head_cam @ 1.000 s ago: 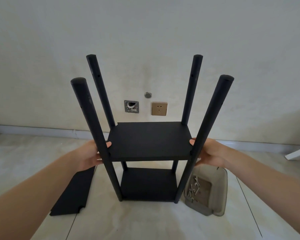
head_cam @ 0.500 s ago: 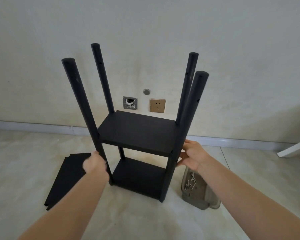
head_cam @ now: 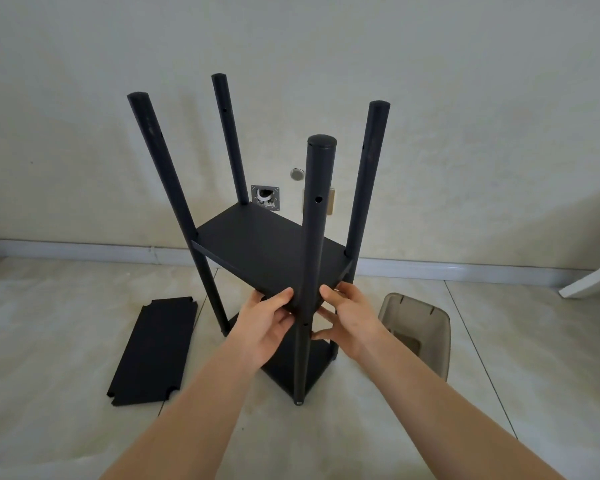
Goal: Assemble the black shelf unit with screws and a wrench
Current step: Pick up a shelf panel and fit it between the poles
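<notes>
Shelf unit (head_cam: 271, 251) corner between left hand (head_cam: 269, 327), right hand (head_cam: 349, 320) fingers.

You will find no text, label, brand, number or sign to read anywhere in this view. The black shelf unit (head_cam: 271, 251), the loose black panel (head_cam: 155, 351) on the floor and the translucent bin (head_cam: 418, 327) all show plain surfaces. The wall socket (head_cam: 330, 206) is mostly hidden behind a post, so any marking it may carry is too small for you to make out.
</notes>
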